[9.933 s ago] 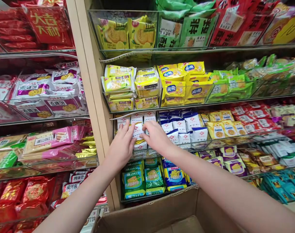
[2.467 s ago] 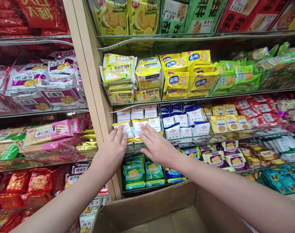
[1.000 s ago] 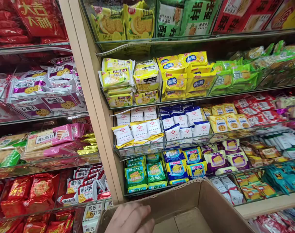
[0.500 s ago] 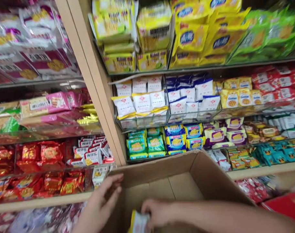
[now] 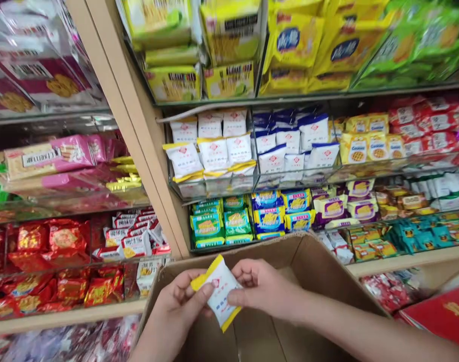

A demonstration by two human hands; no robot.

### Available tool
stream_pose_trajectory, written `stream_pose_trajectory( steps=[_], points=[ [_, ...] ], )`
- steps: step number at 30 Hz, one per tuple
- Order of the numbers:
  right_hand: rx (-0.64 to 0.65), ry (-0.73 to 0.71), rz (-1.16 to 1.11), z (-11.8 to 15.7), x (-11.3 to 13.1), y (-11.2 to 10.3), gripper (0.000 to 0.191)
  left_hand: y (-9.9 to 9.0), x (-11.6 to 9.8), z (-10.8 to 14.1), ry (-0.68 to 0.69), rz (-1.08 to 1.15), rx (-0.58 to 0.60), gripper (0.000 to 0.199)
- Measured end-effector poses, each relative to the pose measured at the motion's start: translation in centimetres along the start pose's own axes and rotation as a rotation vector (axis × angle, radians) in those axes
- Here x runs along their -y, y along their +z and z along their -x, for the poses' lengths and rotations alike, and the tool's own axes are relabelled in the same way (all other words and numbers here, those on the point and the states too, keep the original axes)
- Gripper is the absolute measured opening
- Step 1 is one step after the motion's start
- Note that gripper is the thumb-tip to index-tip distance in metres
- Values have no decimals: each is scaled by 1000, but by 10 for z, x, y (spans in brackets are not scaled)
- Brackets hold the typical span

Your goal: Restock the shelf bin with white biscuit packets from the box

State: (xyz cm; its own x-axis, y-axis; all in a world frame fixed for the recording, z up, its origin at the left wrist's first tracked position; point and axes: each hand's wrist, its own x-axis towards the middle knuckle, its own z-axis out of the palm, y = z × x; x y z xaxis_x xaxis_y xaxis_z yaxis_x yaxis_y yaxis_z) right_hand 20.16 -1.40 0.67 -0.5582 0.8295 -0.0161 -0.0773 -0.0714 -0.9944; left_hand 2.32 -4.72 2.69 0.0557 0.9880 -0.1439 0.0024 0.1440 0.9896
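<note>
A small white snack packet (image 5: 222,290) with yellow crimped ends and a red diamond mark is held over an open cardboard box (image 5: 304,266). My left hand (image 5: 182,306) pinches its left side, thumb on the front. From the right, my right hand (image 5: 257,286) grips the other side, its thumb also pressed on the front. At least one more yellow edge shows at the packet's upper left, so a second packet may lie behind it; I cannot tell. Matching white-and-yellow packets (image 5: 214,153) stand in a clear bin on the middle shelf ahead.
White packets with blue ends (image 5: 289,146) fill the neighbouring bin. Green packets (image 5: 221,221) sit on the tier below, just behind the box. A wooden upright (image 5: 139,130) divides the shelves; red-wrapped snacks (image 5: 63,241) lie left. A red item (image 5: 440,314) is at lower right.
My right hand has come up from inside the box with the white packet. My left hand, previously loose with nothing in it, now grips the packet too. The view has shifted slightly.
</note>
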Motion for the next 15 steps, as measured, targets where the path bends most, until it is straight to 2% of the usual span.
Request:
stream_pose_trajectory(
  steps=[2,4,6,7,9,11,13,15],
  points=[
    [-50,-243,183,3,11,-2,43,2,-14,-6,98,-36,-59,45],
    [-83,-594,556,6,27,-5,52,5,-35,-9,173,-66,-99,48],
    [-108,-940,1022,10,45,-9,41,10,-59,-11,228,-103,-97,51],
    [-125,-1070,1207,10,54,-11,32,13,-72,-12,259,-124,-90,52],
    [-208,-1238,1397,7,72,-16,21,18,-96,-16,327,-167,-74,55],
    [-320,-1330,1413,-4,91,-22,19,21,-118,-23,428,-191,-64,57],
    [-428,-1415,1393,-20,113,-30,14,20,-135,-33,602,-241,-98,54],
    [-524,-1460,1397,-39,136,-39,11,16,-147,-46,840,-428,-214,48]
  ],
)
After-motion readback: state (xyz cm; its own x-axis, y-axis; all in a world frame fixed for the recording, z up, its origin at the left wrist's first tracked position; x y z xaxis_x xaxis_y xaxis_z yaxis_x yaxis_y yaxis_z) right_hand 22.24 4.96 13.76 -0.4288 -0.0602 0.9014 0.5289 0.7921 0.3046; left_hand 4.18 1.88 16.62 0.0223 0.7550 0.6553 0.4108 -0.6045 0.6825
